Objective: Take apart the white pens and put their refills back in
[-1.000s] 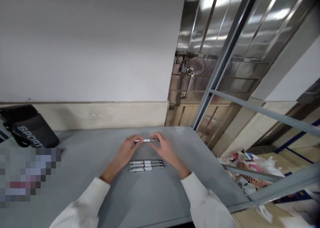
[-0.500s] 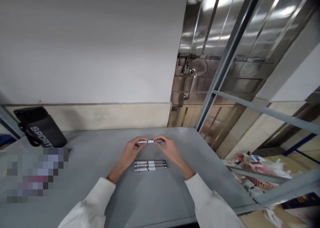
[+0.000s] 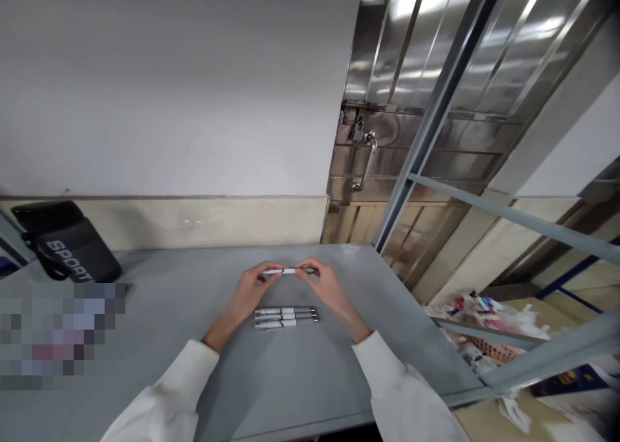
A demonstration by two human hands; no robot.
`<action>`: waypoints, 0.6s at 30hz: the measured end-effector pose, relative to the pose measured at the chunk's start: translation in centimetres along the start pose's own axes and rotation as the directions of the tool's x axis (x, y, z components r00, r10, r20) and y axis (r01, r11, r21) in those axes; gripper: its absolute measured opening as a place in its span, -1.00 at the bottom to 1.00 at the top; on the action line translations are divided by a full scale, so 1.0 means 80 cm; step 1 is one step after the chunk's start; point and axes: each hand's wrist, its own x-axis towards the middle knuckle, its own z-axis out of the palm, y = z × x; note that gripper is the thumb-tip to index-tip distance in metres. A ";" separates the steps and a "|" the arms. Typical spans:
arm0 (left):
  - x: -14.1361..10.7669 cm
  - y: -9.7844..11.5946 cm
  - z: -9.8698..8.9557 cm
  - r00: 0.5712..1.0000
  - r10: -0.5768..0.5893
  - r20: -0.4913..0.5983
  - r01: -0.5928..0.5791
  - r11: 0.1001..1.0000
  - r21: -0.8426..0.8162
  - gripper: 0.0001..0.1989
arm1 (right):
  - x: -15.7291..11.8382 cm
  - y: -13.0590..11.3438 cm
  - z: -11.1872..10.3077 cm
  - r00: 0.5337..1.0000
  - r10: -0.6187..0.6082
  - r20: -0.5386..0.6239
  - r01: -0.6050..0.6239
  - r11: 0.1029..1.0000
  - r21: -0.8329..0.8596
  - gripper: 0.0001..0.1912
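A white and grey pen (image 3: 289,271) lies level between my two hands, just above the table's far part. The fingertips of my left hand (image 3: 252,285) pinch its left end. My right hand (image 3: 324,282) pinches it toward the right end, where the fingers cover part of the barrel. Closer to me, between my forearms, three similar pens (image 3: 285,318) rest side by side on the grey table (image 3: 285,384), with their silvery ends pointing right.
A black bottle marked SPORT (image 3: 70,242) stands at the far left, beside a blurred-out patch. The wall (image 3: 165,106) borders the table's back. On the right are a metal frame post (image 3: 421,132), a steel door with a handle (image 3: 367,164), and bagged goods (image 3: 484,316) lower down.
The whole view has shifted slightly, so everything sits a little further left. Both hands keep their pinch on the pen, and my right fingers appear slightly nearer the left ones.
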 end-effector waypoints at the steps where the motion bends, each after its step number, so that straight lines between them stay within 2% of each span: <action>1: 0.000 0.000 0.000 1.000 0.003 -0.001 -0.003 1.000 -0.002 -0.70 | 0.000 0.000 0.000 1.000 -0.021 -0.006 0.021 1.000 -0.002 -0.78; 3: 0.000 0.002 0.000 1.000 0.009 -0.005 -0.009 1.000 -0.003 -0.70 | 0.000 -0.001 0.000 0.999 -0.040 -0.010 0.040 0.999 0.008 -0.77; 7: 0.000 0.004 -0.002 1.000 0.017 0.002 -0.017 1.000 -0.006 -0.69 | -0.001 -0.002 -0.001 1.000 0.017 0.002 -0.017 0.999 0.032 -0.75; 12: 0.000 0.003 -0.005 1.000 0.008 0.027 -0.008 1.000 -0.011 -0.64 | 0.001 0.000 -0.004 0.998 -0.045 -0.033 0.045 0.999 0.017 -0.79; 15: 0.000 0.001 -0.008 1.000 -0.019 0.022 0.019 1.000 0.014 -0.59 | 0.004 0.001 -0.007 0.997 -0.051 -0.053 0.053 0.998 0.037 -0.79; 18: 0.001 -0.001 -0.008 0.999 -0.029 0.012 0.029 1.000 -0.003 -0.63 | 0.005 0.002 -0.009 0.998 -0.038 -0.045 0.042 0.995 0.087 -0.79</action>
